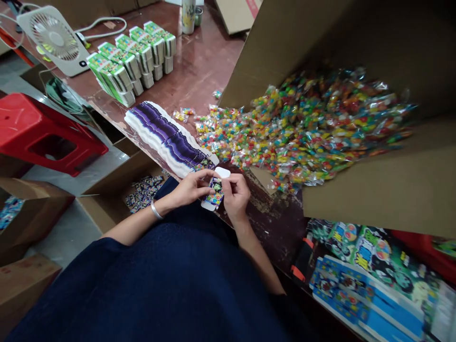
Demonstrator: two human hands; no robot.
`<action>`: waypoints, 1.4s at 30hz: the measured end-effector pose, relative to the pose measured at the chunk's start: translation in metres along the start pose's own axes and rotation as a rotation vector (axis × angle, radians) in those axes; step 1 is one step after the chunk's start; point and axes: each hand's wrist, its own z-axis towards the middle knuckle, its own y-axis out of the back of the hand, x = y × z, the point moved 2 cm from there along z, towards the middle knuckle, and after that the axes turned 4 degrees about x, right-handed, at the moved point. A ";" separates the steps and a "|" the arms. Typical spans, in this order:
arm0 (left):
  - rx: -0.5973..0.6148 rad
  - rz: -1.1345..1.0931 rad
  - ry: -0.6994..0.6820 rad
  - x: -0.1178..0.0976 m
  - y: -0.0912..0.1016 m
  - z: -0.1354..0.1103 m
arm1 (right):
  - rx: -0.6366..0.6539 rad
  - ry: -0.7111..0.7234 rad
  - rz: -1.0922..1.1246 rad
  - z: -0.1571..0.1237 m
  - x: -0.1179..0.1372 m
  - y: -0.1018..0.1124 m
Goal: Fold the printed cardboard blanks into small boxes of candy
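Note:
A small printed candy carton [216, 186] with white end flaps is held between both hands, close to the table's front edge. My left hand [195, 186] pinches its left side, with the thumb across the printed face. On the right side, my right hand [235, 194] grips it by thumb and curled fingers near the upper flap. Just beyond the hands lies a long fanned row of flat purple and white cartons [166, 137]. To the right, a heap of clear bags of colourful candies [285, 133] spills out of a large cardboard box [377, 190].
Stacks of green cartons [133, 59] and a white fan [55, 38] stand at the back left. Below the table edge, an open box [107, 199] contains many small printed packs. A red stool [46, 133] is at left; printed sheets [370, 266] lie at lower right.

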 end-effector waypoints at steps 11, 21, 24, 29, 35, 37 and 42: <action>-0.212 0.025 -0.122 -0.005 -0.002 -0.002 | 0.148 -0.127 0.361 0.023 0.017 0.004; -0.120 0.112 -0.087 -0.011 -0.006 -0.006 | 0.218 -0.234 0.265 0.039 0.014 0.021; -0.139 0.105 -0.099 -0.013 -0.006 -0.006 | 0.184 -0.123 0.189 0.035 0.023 0.022; -0.155 0.102 -0.077 -0.009 -0.005 -0.007 | 0.157 -0.068 0.137 0.013 0.021 0.013; -0.115 0.082 -0.041 -0.002 -0.004 -0.004 | 0.257 -0.118 0.110 0.022 -0.008 0.025; -0.142 0.104 -0.024 0.000 0.000 -0.003 | 0.112 -0.156 -0.054 0.041 -0.026 0.046; -0.219 0.101 0.016 0.004 0.008 -0.004 | 0.057 -0.051 -0.623 0.078 -0.067 0.079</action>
